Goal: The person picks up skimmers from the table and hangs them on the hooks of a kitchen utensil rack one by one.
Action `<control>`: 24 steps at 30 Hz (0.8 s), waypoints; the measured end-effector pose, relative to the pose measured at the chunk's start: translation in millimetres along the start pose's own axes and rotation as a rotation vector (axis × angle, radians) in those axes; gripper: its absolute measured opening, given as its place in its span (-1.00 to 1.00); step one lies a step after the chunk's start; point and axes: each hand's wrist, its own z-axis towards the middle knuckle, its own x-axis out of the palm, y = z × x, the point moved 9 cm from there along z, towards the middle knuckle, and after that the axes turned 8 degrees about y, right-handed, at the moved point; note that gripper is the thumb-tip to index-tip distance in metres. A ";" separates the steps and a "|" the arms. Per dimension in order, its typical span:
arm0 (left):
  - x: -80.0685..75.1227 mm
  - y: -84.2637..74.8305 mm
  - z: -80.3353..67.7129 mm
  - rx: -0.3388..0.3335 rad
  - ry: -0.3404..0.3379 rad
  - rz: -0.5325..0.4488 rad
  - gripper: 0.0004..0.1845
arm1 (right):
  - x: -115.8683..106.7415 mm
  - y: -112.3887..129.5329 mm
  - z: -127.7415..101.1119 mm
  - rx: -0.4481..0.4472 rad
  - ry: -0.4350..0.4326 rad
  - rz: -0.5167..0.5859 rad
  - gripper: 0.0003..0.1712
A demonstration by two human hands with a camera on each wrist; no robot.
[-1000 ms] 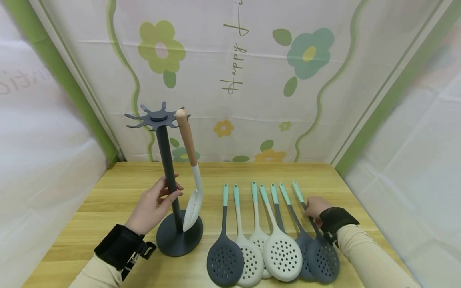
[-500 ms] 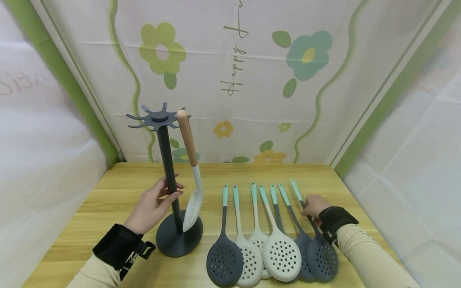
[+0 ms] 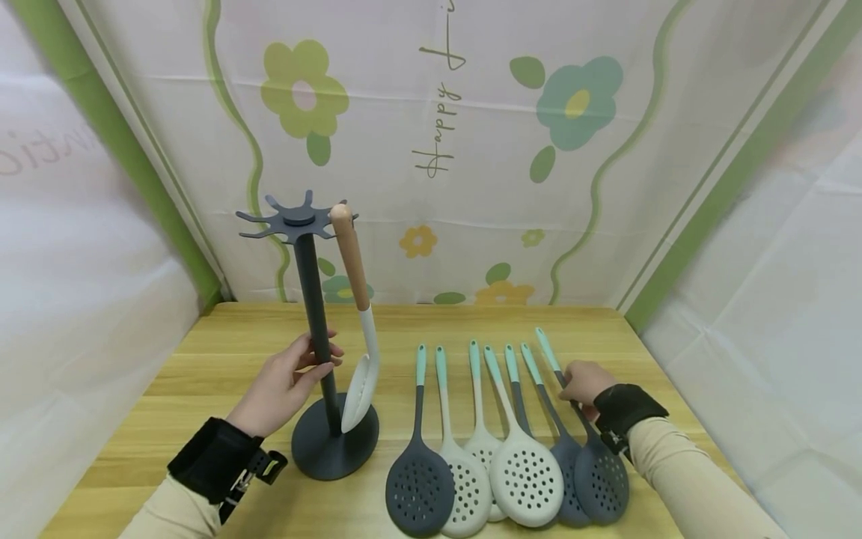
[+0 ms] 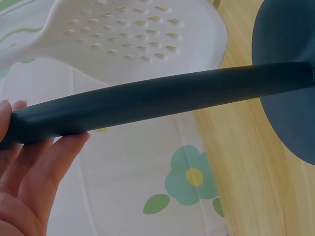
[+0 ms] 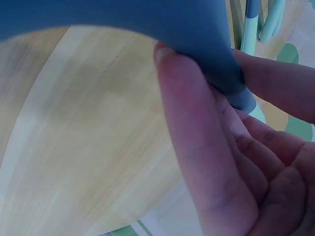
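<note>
My left hand (image 3: 279, 393) grips the pole of a dark utensil stand (image 3: 311, 296), thumb and fingers on opposite sides of it. From a hook at the stand's top hangs a white skimmer (image 3: 360, 393) with a wooden handle. In the left wrist view its perforated head (image 4: 142, 37) shows beyond the pole. Over at the right end of the row, my right hand (image 3: 584, 382) pinches the shaft of a dark grey skimmer (image 3: 601, 483) with a mint handle tip. Its head slightly overlaps the dark skimmer (image 3: 569, 475) beside it.
More skimmers lie side by side on the wooden table (image 3: 202, 389): a dark one (image 3: 419, 490) at the left, white ones in the middle, among them a white skimmer (image 3: 527, 479) overlapping its neighbours. A printed cloth (image 3: 431, 202) stands behind the table, with white sheets along both sides.
The right hand and its dark grey skimmer have shifted slightly left, the handle tip moving left and toward the back. The left hand stays at the stand's pole.
</note>
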 end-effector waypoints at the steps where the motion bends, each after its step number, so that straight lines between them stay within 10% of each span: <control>1: -0.2 0.0 -0.2 0.001 -0.004 0.000 -0.58 | -0.2 0.4 0.1 -0.001 0.000 0.002 -0.79; 24: -2.7 -0.5 -1.9 0.006 -0.057 0.062 -0.64 | -5.2 13.4 -0.4 -0.031 -0.001 -0.018 -0.76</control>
